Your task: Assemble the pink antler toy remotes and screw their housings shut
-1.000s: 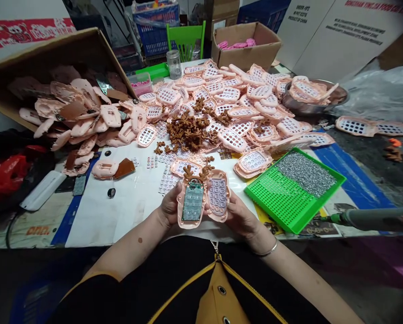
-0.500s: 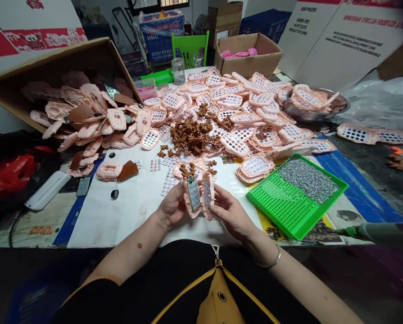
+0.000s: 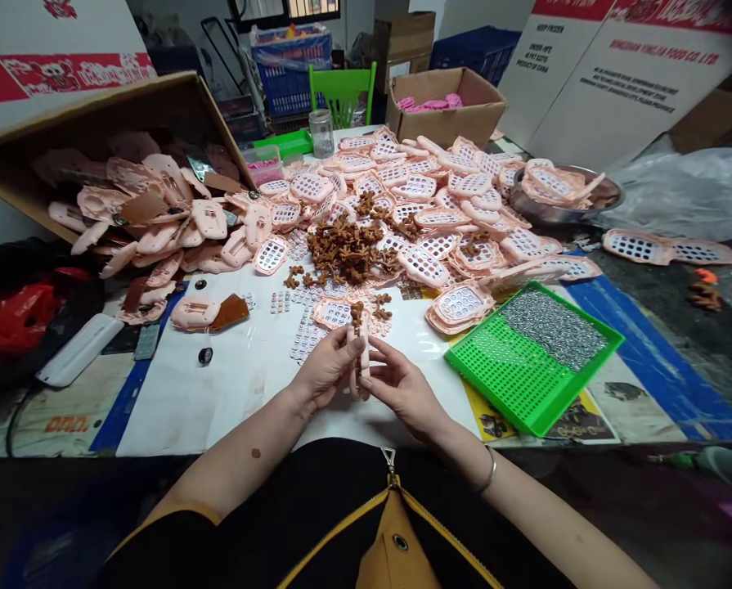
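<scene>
A pink plastic casing (image 3: pixel 359 368) is held upright and edge-on above the white sheet (image 3: pixel 169 393), with its narrow side turned to the camera. It is gripped between the left hand (image 3: pixel 327 368) and the right hand (image 3: pixel 401 388), which are brought together. The casing's faces are hidden by the fingers (image 3: pixel 341 348) and by the viewing angle, so its inner parts cannot be made out. A brown antler piece (image 3: pixel 357 315) projects from the casing's top end; how it is joined cannot be determined.

Loose keypad pieces (image 3: pixel 307 343) lie on the sheet just beyond the hands, and a flat pink casing (image 3: pixel 332 313) lies beside them. A green perforated tray (image 3: pixel 513 368) is positioned to the right of the right hand, with small silver parts (image 3: pixel 553 327) heaped in its far half. A mound of pink casings (image 3: pixel 415 213) and a cluster of brown antler pieces (image 3: pixel 344 254) occupy the table further back. A tipped cardboard box (image 3: pixel 96 114) is located at the far left, its contents only partly visible.
</scene>
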The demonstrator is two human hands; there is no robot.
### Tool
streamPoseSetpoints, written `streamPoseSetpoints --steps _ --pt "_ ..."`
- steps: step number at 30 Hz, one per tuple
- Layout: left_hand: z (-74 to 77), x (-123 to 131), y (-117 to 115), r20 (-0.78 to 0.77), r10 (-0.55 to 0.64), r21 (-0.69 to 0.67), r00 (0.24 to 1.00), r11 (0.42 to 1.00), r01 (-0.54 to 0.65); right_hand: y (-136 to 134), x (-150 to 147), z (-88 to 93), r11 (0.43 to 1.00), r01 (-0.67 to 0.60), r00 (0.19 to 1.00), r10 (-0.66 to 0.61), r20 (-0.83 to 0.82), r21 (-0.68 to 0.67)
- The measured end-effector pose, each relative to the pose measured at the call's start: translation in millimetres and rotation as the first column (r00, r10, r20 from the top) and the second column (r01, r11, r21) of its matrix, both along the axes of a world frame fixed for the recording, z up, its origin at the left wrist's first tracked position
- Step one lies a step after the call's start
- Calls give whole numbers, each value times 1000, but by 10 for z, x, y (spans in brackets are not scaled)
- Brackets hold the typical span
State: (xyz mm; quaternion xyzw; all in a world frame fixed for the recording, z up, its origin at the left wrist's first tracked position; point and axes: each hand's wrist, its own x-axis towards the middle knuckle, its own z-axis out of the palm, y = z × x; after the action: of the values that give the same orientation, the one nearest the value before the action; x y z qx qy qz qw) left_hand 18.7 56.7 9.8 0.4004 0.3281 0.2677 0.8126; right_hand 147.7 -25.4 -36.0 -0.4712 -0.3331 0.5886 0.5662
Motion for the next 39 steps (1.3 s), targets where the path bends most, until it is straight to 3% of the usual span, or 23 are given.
streamPoseSetpoints --steps 8,15,19,22,27,30,33,36,39 --pt "-59 12 -34 27 -26 64 999 998 24 -37 -44 -19 999 12 999 -13 34 49" --pt "-144 73 -186 27 171 203 985 964 -173 -60 -80 -108 988 99 988 -113 107 121" --pt "-72 76 -217 74 164 288 984 941 -178 -99 -83 -83 975 105 971 -144 189 198" --pt "16 88 -233 90 132 314 987 937 -154 -109 -79 -66 926 118 903 -250 350 358" --pt "-31 122 -261 -5 304 339 953 897 -284 -84 -50 -29 843 86 672 -443 593 532" --pt "-117 97 -274 76 333 293 940 893 -341 -72 15 39 852 146 713 -443 544 502" --pt "-154 43 -294 127 267 276 955 916 -292 -55 93 149 882 181 803 -389 452 436" --pt "-134 5 -320 136 256 291 957 913 -285 -37 121 267 896 131 848 -323 420 425" --pt "-83 9 -344 139 271 257 953 919 -299 -29 67 338 882 137 851 -338 401 452"
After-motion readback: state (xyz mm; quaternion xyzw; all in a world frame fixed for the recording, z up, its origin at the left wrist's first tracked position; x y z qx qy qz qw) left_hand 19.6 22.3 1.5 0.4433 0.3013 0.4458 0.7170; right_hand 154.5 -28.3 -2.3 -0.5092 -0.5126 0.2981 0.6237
